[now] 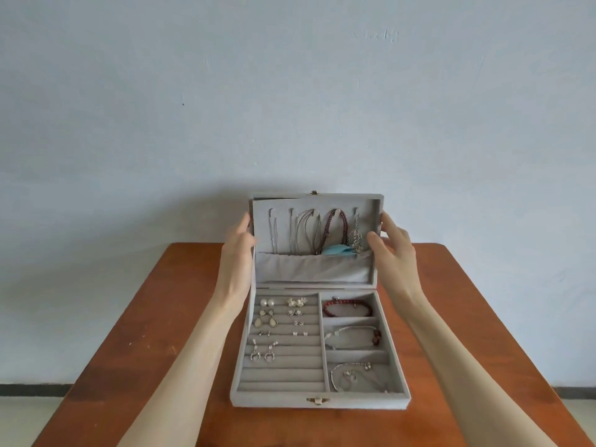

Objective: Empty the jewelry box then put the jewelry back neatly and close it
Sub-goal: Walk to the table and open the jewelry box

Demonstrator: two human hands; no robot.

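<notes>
A grey, velvet-covered rectangular jewelry box (321, 400) sits open near the middle of a reddish-brown wooden table (135, 317), its front wall close to the near edge and carrying a small brass clasp (315, 400). The padded lid (317, 240) stands almost upright at the far side. The left hand (240, 250) lies flat along the lid's left edge with its fingers straight. The right hand (392, 243) is at the lid's right edge, fingers loosely spread and fingertips at the rim; whether they actually grip it cannot be told.

Inside the lid, about five chains and cords hang from hooks above a soft gathered fabric pocket (312, 267): thin silver chains (274, 232), a dark braided bead necklace (332, 229), and a silver filigree pendant (355, 238) beside a pale turquoise feather (333, 250).

The tray's left half is ridged with padded ring rolls (283, 372) holding roughly nine pairs of earrings, among them round white pearl studs (267, 302) and teardrop drops (264, 321). The right half has three compartments, one bracelet in each: a dark red beaded bracelet (348, 307) in the far one, a silvery one with a reddish charm (353, 337) in the middle, and a fine silver chain bracelet (351, 375) in the near one. No writing is legible.
</notes>
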